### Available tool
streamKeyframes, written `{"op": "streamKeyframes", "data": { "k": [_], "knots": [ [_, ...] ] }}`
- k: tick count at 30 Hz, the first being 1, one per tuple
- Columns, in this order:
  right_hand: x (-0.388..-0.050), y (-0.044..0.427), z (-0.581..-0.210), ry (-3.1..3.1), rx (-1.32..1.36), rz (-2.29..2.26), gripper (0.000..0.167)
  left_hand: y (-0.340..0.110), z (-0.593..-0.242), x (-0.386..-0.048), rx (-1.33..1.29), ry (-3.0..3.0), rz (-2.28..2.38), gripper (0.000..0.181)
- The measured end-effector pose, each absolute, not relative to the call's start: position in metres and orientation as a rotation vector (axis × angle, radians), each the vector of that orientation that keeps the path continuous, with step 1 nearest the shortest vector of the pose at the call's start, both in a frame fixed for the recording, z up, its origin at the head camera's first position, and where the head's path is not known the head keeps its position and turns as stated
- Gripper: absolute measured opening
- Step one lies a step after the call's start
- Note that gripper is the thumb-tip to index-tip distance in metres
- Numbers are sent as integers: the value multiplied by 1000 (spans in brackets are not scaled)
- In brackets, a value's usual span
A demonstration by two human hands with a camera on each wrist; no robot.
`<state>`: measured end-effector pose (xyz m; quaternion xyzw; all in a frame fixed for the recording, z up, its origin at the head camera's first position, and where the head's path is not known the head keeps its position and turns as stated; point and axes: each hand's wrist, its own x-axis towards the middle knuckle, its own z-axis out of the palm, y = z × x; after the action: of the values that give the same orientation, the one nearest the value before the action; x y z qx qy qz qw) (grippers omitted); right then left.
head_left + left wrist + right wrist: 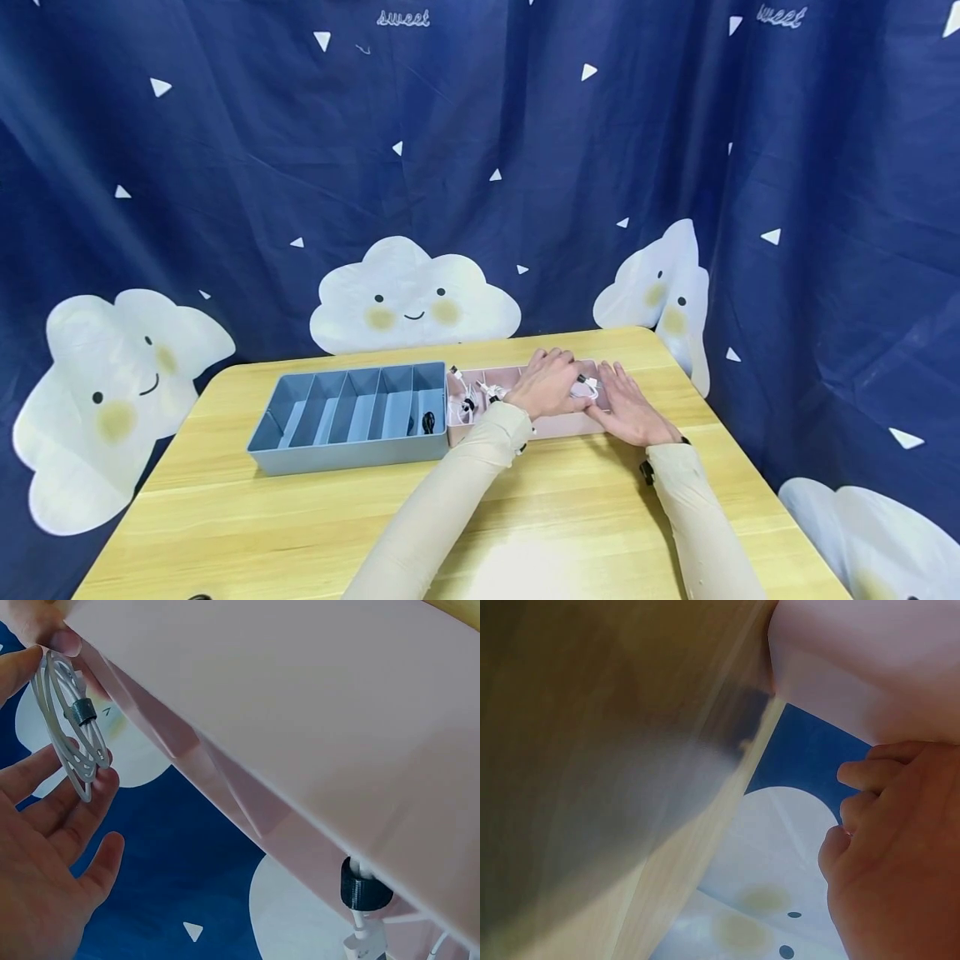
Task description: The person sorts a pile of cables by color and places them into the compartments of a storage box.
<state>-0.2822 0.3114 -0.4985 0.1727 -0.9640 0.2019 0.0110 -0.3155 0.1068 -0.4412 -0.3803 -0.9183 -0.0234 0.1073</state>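
Observation:
A coiled white charging cable [71, 742] with a dark strap hangs at the right part of the pink compartment box [558, 427]. My left hand [546, 385] reaches over the box and pinches the coil between thumb and fingertips. My right hand [633, 408] rests along the box's right end with its fingers stretched out, and its thumb lies near the left thumb at the front rim. More white cables [468, 402] with dark straps sit in the box's left compartments. In the right wrist view, the right fingers [866, 776] lie beside the pink wall.
A blue-grey divided box [348, 454] stands directly left of the pink one, with a black cable [428, 422] in its right compartment. Both are on a wooden table [300, 525]. A dark object [199, 597] shows at the near edge. A blue curtain [465, 100] hangs behind.

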Motion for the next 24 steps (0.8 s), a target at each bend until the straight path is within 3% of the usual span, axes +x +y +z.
{"op": "streamKeyframes", "data": {
  "k": [14,24],
  "knots": [
    [-283,312,-499,-3022,531,643,91,108,-440,-315,-1110,-2721,-42,55],
    [-282,311,-499,-3017,521,660,90,110,-440,-316,-1120,-2696,-13,60]
  ]
}}
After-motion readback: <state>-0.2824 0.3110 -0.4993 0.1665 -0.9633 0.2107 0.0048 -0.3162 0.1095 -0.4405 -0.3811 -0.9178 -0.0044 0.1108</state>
